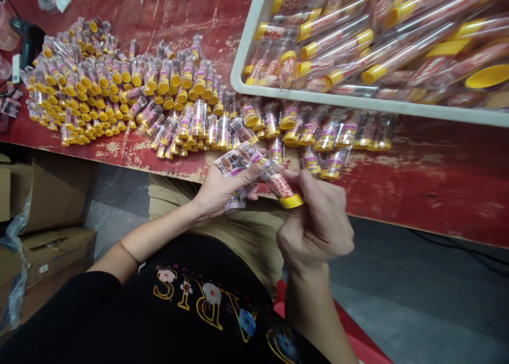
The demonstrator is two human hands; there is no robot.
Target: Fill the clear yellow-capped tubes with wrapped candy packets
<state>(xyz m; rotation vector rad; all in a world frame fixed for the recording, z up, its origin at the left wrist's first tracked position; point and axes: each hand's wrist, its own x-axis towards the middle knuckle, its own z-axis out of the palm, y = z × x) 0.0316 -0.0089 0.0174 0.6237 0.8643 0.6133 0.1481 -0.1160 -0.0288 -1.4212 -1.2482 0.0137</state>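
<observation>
My left hand (222,188) is closed on a bunch of flat printed plastic sleeves (229,163), its thumb pressing across them. From that thumb a clear plastic tube with a yellow cap (280,186) slants down to the right, red and white print showing through it. My right hand (318,221) pinches the tube's side near the capped end, fingers curled in. Whether a sleeve is around the tube's upper end cannot be made out. Just beyond my hands, several sleeved tubes (271,123) stand on the red table (421,178).
A white bin (358,100) at the upper right holds many yellow-capped tubes without sleeves. To the left lies a large pile of sleeved tubes (91,83). A black handheld tool (29,33) is beside the pile. Cardboard boxes (55,189) sit below the table's left side.
</observation>
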